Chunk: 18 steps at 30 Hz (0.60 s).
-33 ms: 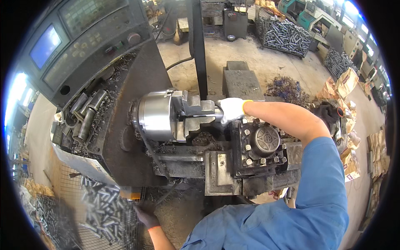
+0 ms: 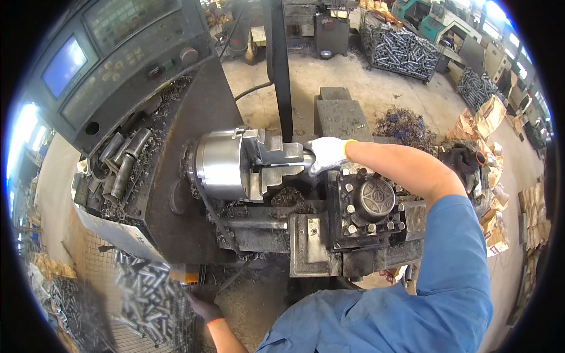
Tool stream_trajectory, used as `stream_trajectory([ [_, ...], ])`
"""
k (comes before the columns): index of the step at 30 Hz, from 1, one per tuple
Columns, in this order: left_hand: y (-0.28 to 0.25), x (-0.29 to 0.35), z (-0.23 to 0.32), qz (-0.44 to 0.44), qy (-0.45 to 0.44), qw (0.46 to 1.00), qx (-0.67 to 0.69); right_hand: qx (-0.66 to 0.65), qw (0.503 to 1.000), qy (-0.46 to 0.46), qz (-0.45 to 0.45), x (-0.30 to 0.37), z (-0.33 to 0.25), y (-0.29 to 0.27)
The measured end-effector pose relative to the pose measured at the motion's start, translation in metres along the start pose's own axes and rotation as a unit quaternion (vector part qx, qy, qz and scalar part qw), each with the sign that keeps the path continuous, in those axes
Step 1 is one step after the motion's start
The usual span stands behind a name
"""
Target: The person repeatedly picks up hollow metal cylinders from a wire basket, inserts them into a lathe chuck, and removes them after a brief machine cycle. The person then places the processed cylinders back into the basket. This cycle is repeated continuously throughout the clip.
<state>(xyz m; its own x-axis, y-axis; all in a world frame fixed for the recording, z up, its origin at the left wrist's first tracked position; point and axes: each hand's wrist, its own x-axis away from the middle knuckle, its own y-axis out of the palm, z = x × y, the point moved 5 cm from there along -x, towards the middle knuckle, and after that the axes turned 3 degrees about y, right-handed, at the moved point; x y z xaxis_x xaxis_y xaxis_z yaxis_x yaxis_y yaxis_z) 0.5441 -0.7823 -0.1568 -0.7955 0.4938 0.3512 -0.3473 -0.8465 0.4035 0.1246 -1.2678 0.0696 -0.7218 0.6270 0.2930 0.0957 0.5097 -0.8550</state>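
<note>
In a white glove, my right hand (image 2: 326,156) is closed around the outer end of a short metal cylinder (image 2: 308,157), which sits between the stepped jaws (image 2: 281,154) of a lathe chuck (image 2: 220,165). The cylinder's other end is hidden by the jaws. Just below this hand stands the square tool post (image 2: 365,209), with bolts around its round cap. My left hand (image 2: 205,304), in a dark glove, hangs low at the left, under an orange-yellow part (image 2: 189,275) on the machine's lower edge. Its fingers are dark and blurred.
A control panel with a lit screen (image 2: 63,66) rises at the upper left. Metal pieces and chips lie on the ledge (image 2: 126,162) beneath it. A wire basket of metal tubes (image 2: 150,300) stands at the lower left. A dark upright post (image 2: 279,76) rises behind the chuck.
</note>
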Motion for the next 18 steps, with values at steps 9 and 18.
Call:
stream_trajectory([
  [9, -0.034, -0.041, 0.027, -0.068, 0.000, 0.988, -0.139, -0.099, 0.992, 0.017, 0.074, -0.004, -0.005, 0.002],
  [18, -0.010, -0.009, 0.056, 0.023, 0.240, 0.867, -0.436, -0.071, 0.965, 0.056, 0.247, 0.107, -0.090, -0.029],
])
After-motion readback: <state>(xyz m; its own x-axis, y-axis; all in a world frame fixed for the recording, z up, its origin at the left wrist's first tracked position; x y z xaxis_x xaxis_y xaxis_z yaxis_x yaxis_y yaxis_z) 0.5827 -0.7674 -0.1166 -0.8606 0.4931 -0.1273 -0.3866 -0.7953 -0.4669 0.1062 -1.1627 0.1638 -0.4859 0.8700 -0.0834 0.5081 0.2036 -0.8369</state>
